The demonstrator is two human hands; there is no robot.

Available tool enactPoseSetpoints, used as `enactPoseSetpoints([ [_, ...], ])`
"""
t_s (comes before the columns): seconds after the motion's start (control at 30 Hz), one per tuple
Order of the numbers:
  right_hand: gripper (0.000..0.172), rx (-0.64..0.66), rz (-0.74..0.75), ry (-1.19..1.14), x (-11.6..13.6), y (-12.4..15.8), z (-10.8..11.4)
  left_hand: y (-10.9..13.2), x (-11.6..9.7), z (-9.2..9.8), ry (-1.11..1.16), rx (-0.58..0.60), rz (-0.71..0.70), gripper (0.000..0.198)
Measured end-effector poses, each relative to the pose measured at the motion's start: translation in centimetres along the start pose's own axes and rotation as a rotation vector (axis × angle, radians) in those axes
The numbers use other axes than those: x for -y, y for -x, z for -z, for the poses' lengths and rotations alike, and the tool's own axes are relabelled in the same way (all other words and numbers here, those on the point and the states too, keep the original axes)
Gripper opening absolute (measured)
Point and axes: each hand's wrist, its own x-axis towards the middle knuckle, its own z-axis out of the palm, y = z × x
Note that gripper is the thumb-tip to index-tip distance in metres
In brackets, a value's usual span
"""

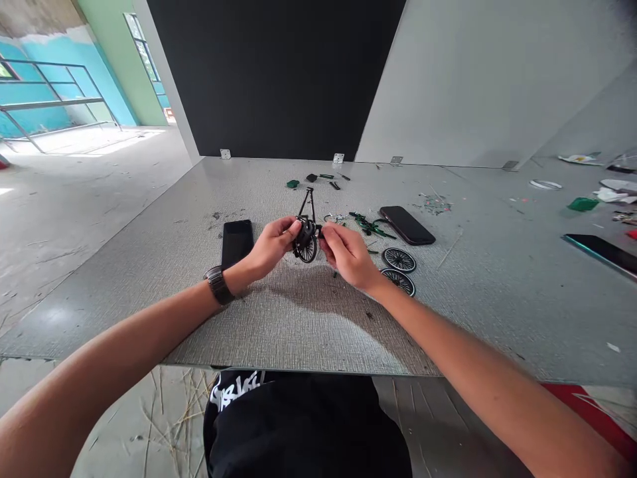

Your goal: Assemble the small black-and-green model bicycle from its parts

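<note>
Above the middle of the table I hold a small black model bicycle (307,232), with a spoked wheel at its lower end and a thin forked part pointing up. My left hand (279,240) is closed around its left side, thumb on the dark body. On the other side, the fingers of my right hand (348,253) pinch a small dark piece (320,231) against the bicycle; whether it is attached I cannot tell. Two loose spoked wheels (399,259) lie beside my right wrist. Just behind that hand are green and black bicycle parts (371,224).
A phone (237,243) lies by my left wrist, another phone (407,224) right of the parts. Small green and black pieces (318,178) sit near the upright black panel (279,79). Far right are a third phone (602,253), a green piece (582,204) and a white ring (545,184).
</note>
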Motion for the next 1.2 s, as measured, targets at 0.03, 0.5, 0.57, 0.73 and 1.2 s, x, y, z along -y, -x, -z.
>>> enactPoseSetpoints([
  [0.03, 0.044, 0.000, 0.002, -0.013, 0.1, 0.1, 0.1, -0.1, 0.0, 0.1, 0.019, -0.020, 0.012, 0.027],
  [0.5, 0.042, -0.070, -0.043, -0.105, 0.5, -0.3, 0.4, 0.6, -0.2, -0.4, -0.189, 0.150, 0.001, 0.041],
  [0.57, 0.043, -0.023, -0.062, -0.104, 0.4, -0.4, 0.3, 0.7, -0.3, -0.5, -0.172, 0.143, -0.004, 0.040],
  [0.73, 0.048, 0.035, -0.053, -0.029, 0.0, -0.5, 0.2, 0.6, -0.2, -0.4, -0.106, 0.105, -0.016, 0.039],
  [1.2, 0.047, -0.029, -0.049, -0.115, 0.5, 0.3, 0.1, -0.5, 0.1, 1.0, -0.168, 0.058, -0.053, 0.028],
])
